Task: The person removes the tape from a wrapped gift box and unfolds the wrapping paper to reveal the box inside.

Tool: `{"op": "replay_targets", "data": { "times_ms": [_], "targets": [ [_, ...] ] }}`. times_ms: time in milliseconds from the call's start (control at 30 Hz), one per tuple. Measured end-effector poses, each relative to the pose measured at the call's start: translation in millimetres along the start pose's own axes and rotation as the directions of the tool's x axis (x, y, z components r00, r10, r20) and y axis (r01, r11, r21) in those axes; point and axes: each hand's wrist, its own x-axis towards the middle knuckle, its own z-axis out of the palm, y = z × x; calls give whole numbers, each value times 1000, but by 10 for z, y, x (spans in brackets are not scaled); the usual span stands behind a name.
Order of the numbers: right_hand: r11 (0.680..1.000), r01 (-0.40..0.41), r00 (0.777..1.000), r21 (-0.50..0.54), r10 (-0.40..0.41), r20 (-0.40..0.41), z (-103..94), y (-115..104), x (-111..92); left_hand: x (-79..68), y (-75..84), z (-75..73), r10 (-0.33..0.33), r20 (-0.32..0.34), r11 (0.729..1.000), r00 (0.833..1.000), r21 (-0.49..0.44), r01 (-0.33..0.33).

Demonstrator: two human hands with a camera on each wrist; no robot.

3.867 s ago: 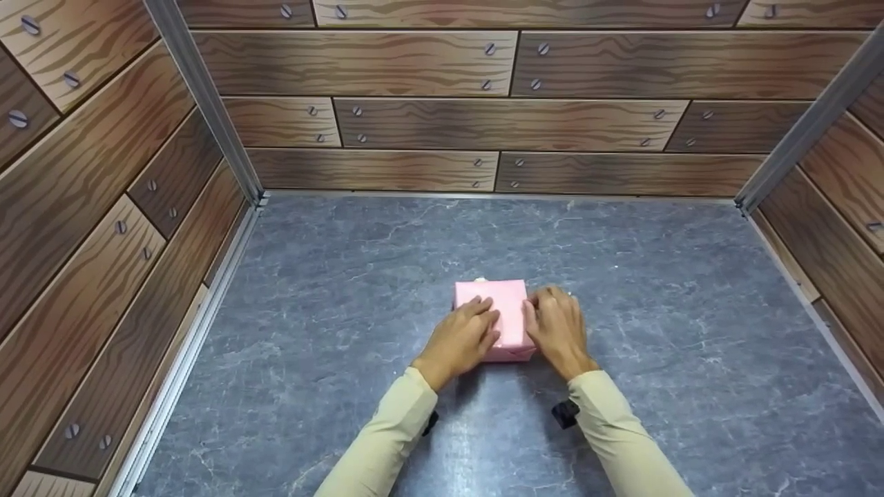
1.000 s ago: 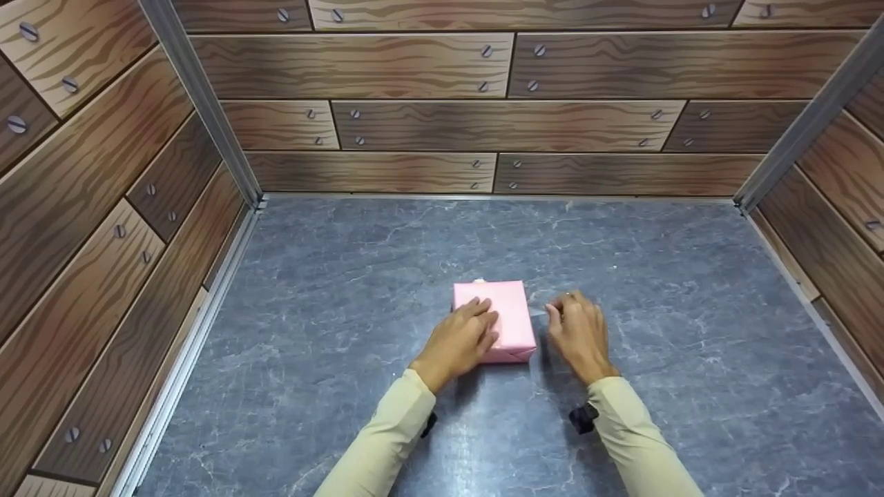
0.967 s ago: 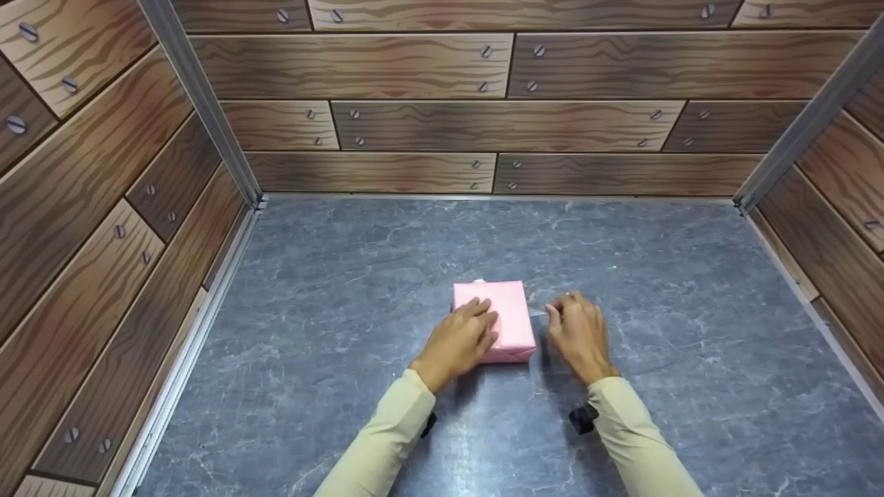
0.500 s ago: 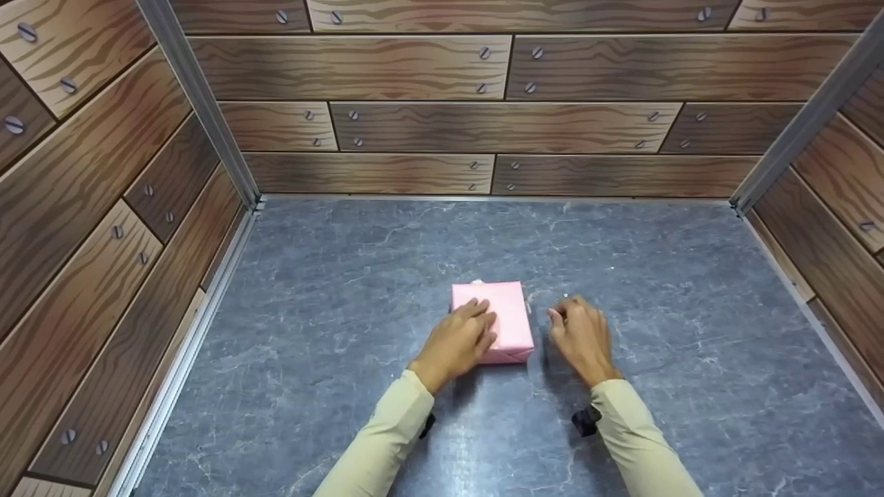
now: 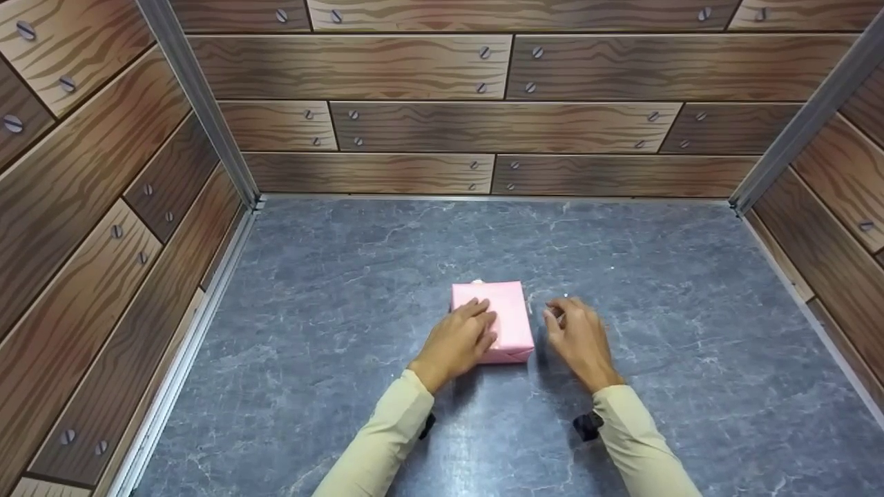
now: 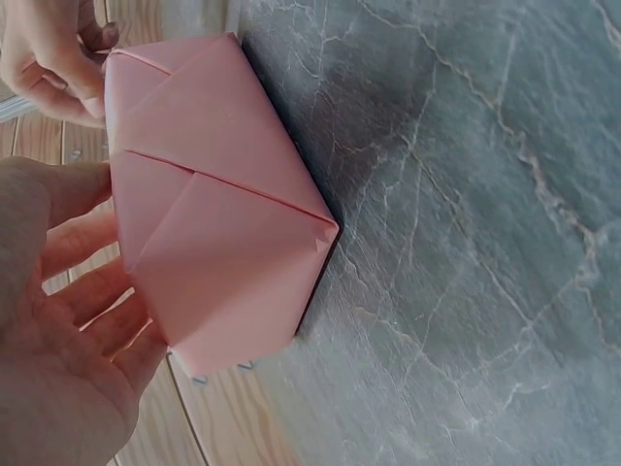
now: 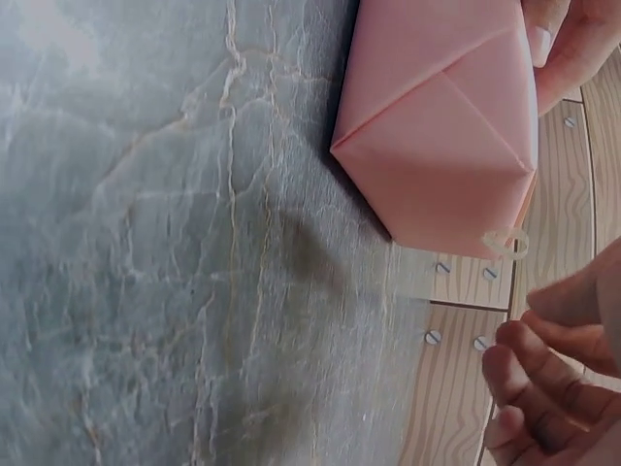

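Box [image 5: 507, 314], wrapped in pink, sits on the grey bench [image 5: 345, 276], and the left hand [image 5: 456, 338] rests across its top, fingers slightly spread! Right hand [image 5: 578, 338] hovers just beside it, fingers loosely bent, thumb a little apart. Small pale loop [image 7: 499, 238] sticking out at the box's edge there!

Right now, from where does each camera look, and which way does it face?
Head: on the head, facing forward and down at the pink paper-wrapped rectangular box; left hand, right hand and pale sleeves show.
Left wrist: worn there, turned sideways, facing the box's folded sides; both hands partly show.
Right wrist: worn there, sideways, facing the box; both hands partly show.
Wrist views share the box and both hands.
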Motion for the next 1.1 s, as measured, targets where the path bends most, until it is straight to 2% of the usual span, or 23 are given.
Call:
{"op": "replay_targets", "data": {
  "times_ms": [167,300,400,500,633,767,1100],
  "targets": [
    [994,98,995,52,-97,-14,26,-62,-31,-2,-2,18,18,-27,1000,999,21,-17],
    [979,171,984,111,-175,32,39,-142,-58,-5,-7,34,30,-47,999,998,43,-28],
    [959,243,960,144,-258,104,44,-207,-79,0,-3,37,32,-56,998,998,52,-29],
    [935,317,925,160,-342,168,60,-260,-97,6,3,42,36,-70,997,997,74,-31],
    [909,395,891,134,-415,184,101,-295,-102,13,14,46,40,-81,994,996,103,-32],
    [898,429,881,97,-440,175,140,-301,-100,16,23,40,43,-78,992,996,118,-33],
    [899,431,882,80,-438,171,153,-306,-90,22,16,36,51,-83,990,995,132,-39]
  ]
}}
